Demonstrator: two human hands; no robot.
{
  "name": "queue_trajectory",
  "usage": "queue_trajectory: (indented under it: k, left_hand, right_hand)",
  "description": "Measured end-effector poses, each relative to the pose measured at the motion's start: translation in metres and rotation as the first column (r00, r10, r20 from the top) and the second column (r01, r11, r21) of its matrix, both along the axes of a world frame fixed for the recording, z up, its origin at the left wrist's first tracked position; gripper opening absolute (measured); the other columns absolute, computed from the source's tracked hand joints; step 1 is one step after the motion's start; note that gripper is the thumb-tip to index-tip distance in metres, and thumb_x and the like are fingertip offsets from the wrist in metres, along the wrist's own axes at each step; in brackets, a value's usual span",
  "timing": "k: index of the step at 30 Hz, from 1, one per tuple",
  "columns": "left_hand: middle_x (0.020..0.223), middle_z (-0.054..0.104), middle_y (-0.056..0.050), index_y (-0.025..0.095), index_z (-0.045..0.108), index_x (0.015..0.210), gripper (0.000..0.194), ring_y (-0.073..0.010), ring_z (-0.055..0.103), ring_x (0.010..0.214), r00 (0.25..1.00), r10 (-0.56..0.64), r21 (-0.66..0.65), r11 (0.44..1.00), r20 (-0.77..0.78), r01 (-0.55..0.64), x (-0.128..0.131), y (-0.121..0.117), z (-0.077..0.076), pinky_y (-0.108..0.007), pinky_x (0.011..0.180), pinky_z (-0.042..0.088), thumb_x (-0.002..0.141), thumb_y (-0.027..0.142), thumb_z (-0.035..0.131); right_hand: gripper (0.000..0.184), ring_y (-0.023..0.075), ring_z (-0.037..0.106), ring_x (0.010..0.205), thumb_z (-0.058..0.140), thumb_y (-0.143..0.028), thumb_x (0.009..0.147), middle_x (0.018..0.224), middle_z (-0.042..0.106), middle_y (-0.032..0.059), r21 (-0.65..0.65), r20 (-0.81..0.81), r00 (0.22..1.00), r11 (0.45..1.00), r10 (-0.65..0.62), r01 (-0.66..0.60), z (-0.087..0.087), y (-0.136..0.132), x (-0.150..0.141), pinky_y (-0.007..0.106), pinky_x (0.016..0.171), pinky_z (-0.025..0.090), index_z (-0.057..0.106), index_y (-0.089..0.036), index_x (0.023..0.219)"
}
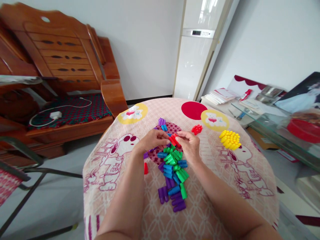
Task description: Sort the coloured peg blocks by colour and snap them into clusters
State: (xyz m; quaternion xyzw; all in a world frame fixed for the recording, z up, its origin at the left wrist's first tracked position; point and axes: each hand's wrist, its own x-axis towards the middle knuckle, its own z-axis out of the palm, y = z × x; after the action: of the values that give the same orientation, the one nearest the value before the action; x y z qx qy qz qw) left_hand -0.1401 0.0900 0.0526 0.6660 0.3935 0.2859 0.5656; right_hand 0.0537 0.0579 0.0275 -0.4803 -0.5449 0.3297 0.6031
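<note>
Above the middle of the table, my left hand and my right hand meet at some red plastic pieces. The right thumb and fingers are closed round the red pieces, and the left fingertips pinch at their left edge. Just below the hands lies a loose heap of tube-shaped plastic blocks: green blocks, blue blocks and purple blocks. A single red block lies beside my left forearm. More purple blocks lie beyond the left hand.
A red cluster of blocks stands beyond my right hand, with a larger yellow cluster farther right. A patterned cloth covers the round table. A wooden bench stands at the left, and a glass-topped stand at the right.
</note>
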Motion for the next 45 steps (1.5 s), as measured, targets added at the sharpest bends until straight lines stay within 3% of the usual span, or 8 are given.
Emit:
queue_trajectory:
  k: [4, 9, 15, 23, 26, 29, 33, 45]
  left_hand:
    - [0.06, 0.068, -0.002, 0.018, 0.071, 0.075, 0.02, -0.0156, 0.064, 0.052, 0.989, 0.15, 0.057, 0.987, -0.003, -0.15, 0.008, 0.001, -0.003, -0.025, 0.051, 0.053, 0.072, 0.038, 0.073]
    - [0.068, 0.072, -0.004, 0.019, 0.073, 0.088, 0.027, -0.0183, 0.068, 0.059, 0.996, 0.089, 0.031, 0.995, 0.021, -0.089, 0.008, -0.001, -0.001, -0.028, 0.056, 0.056, 0.07, 0.04, 0.076]
    - [0.061, 0.068, -0.002, 0.017, 0.069, 0.078, 0.019, -0.0162, 0.063, 0.051, 0.986, 0.163, 0.092, 0.982, 0.046, -0.166, 0.013, 0.003, -0.006, -0.027, 0.051, 0.052, 0.068, 0.033, 0.075]
    - [0.067, 0.069, -0.002, 0.016, 0.068, 0.08, 0.019, -0.0156, 0.065, 0.06, 0.98, 0.189, 0.164, 0.967, 0.061, -0.197, 0.016, 0.002, -0.004, -0.025, 0.056, 0.051, 0.071, 0.032, 0.07]
    - [0.069, 0.07, -0.003, 0.016, 0.069, 0.085, 0.025, -0.0168, 0.067, 0.063, 0.961, 0.256, 0.144, 0.952, 0.101, -0.269, 0.015, 0.003, -0.004, -0.027, 0.059, 0.054, 0.071, 0.037, 0.07]
    - [0.071, 0.071, -0.004, 0.016, 0.068, 0.086, 0.027, -0.0165, 0.067, 0.063, 0.934, 0.33, 0.135, 0.928, 0.135, -0.347, 0.012, 0.005, -0.005, -0.028, 0.06, 0.055, 0.071, 0.038, 0.07]
    - [0.072, 0.071, -0.004, 0.016, 0.069, 0.085, 0.027, -0.0168, 0.067, 0.064, 0.903, 0.403, 0.132, 0.897, 0.146, -0.422, 0.008, 0.007, -0.007, -0.028, 0.061, 0.056, 0.071, 0.038, 0.069]
    - [0.066, 0.069, -0.004, 0.014, 0.07, 0.082, 0.028, -0.0148, 0.065, 0.058, 0.813, 0.548, 0.111, 0.812, 0.194, -0.574, -0.003, 0.011, -0.011, -0.026, 0.058, 0.056, 0.068, 0.039, 0.071]
  right_hand:
    - [0.025, 0.023, 0.074, 0.081, 0.073, -0.031, 0.074, 0.091, 0.079, 0.0075, -0.075, 0.061, 0.997, 0.996, 0.055, -0.051, 0.0, 0.002, 0.005, 0.033, 0.074, 0.06, 0.076, -0.017, 0.094]
    - [0.026, 0.0236, 0.073, 0.081, 0.072, -0.03, 0.074, 0.09, 0.079, 0.0077, -0.075, 0.134, 0.99, 0.996, 0.048, -0.038, 0.001, 0.002, 0.005, 0.033, 0.072, 0.06, 0.078, -0.017, 0.096]
    - [0.026, 0.0219, 0.072, 0.077, 0.07, -0.029, 0.074, 0.087, 0.079, 0.0076, -0.093, 0.145, 0.985, 0.993, 0.092, -0.079, 0.003, 0.001, 0.005, 0.03, 0.067, 0.058, 0.078, -0.016, 0.095]
    - [0.028, 0.017, 0.064, 0.05, 0.072, -0.035, 0.071, 0.062, 0.072, 0.0025, -0.274, 0.038, 0.979, 0.944, 0.199, -0.181, 0.006, 0.003, 0.01, 0.026, 0.046, 0.052, 0.077, -0.014, 0.09]
    - [0.028, 0.0182, 0.065, 0.053, 0.071, -0.038, 0.072, 0.062, 0.072, 0.0031, -0.207, 0.014, 0.993, 0.972, 0.115, -0.11, 0.006, 0.012, 0.023, 0.029, 0.052, 0.055, 0.077, -0.015, 0.087]
    - [0.024, 0.0208, 0.068, 0.064, 0.068, -0.037, 0.075, 0.073, 0.075, 0.0057, -0.023, 0.163, 0.982, 0.994, -0.1, 0.105, 0.002, 0.025, 0.046, 0.033, 0.065, 0.057, 0.077, -0.017, 0.085]
    - [0.019, 0.0229, 0.068, 0.077, 0.061, -0.032, 0.078, 0.083, 0.075, 0.0076, 0.217, 0.442, 0.836, 0.943, -0.324, 0.251, -0.008, 0.039, 0.073, 0.036, 0.077, 0.054, 0.076, -0.02, 0.079]
    - [0.019, 0.0243, 0.063, 0.081, 0.054, -0.022, 0.081, 0.086, 0.073, 0.0122, 0.258, 0.686, 0.64, 0.938, -0.346, 0.231, -0.032, 0.059, 0.091, 0.036, 0.078, 0.048, 0.073, -0.019, 0.079]
